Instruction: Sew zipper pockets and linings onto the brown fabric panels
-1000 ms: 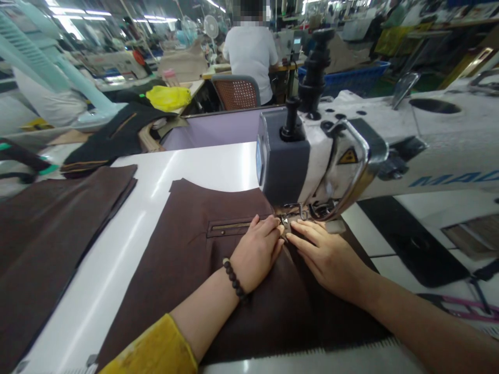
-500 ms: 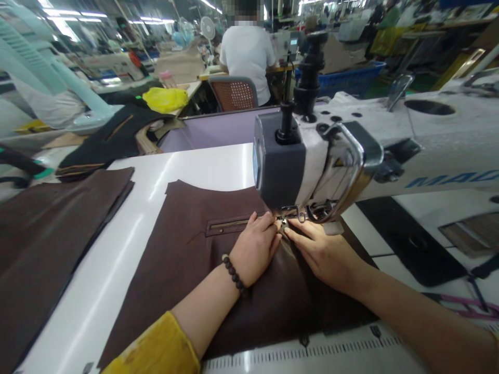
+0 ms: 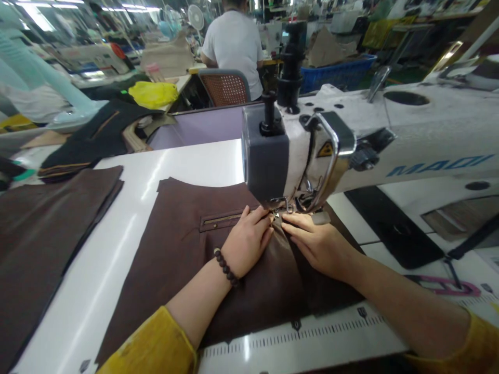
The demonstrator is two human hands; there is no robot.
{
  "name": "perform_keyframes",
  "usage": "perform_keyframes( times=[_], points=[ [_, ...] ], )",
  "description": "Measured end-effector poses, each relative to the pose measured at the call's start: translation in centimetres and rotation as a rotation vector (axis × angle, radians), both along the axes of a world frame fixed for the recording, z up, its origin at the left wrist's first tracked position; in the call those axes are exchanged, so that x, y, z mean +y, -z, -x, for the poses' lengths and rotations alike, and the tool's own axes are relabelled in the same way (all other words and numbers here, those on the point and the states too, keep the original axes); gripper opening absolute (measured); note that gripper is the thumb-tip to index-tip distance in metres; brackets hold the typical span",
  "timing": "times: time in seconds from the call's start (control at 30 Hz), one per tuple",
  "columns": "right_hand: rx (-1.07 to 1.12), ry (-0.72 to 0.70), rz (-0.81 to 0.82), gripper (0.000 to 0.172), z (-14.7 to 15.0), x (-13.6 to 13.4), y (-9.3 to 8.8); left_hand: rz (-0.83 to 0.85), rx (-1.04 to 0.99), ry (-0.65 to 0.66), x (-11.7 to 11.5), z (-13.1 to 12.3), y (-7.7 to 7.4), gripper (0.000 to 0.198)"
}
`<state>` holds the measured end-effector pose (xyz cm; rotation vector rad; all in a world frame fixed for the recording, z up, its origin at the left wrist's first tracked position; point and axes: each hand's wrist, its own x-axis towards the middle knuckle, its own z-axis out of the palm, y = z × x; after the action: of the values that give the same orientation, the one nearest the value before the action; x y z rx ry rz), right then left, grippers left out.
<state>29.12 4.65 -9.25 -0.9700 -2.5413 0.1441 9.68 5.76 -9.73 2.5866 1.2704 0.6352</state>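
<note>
A dark brown leather-like panel (image 3: 167,259) lies on the white machine bed, under the head of a sewing machine (image 3: 265,161). Set into the panel is a brass-toothed zipper (image 3: 226,219) with a stitched border, its right end covered by my fingers. My left hand (image 3: 247,241), with a beaded bracelet at the wrist, lies flat on the panel left of the presser foot (image 3: 276,213). From the other side my right hand (image 3: 322,244) rests on the panel, fingers stretched toward the foot. The needle point is hidden.
More brown panels (image 3: 47,218) lie stacked at the left, with dark fabric pieces (image 3: 86,135) behind them. A ruler strip (image 3: 273,340) runs along the front edge. Pink-handled scissors (image 3: 448,285) lie at the right. A person in white (image 3: 234,47) sits ahead.
The whole view has shifted, so the machine and panel appear slightly farther left and higher. Both hands stay beside the presser foot, with hardly any movement over the panel.
</note>
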Motion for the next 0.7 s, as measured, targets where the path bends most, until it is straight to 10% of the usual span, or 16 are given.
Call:
perform_keyframes(
  times=[0.2, 0.7],
  points=[
    [-0.014, -0.12, 0.077, 0.03, -0.9, -0.7, -0.1, -0.036, -0.067, 0.151, -0.9, 0.5, -0.9, 0.022],
    [-0.159, -0.124, 0.095, 0.033, -0.9, -1.0, -0.2, -0.054, 0.159, 0.049, -3.8, -0.9, -1.3, 0.02]
  ],
)
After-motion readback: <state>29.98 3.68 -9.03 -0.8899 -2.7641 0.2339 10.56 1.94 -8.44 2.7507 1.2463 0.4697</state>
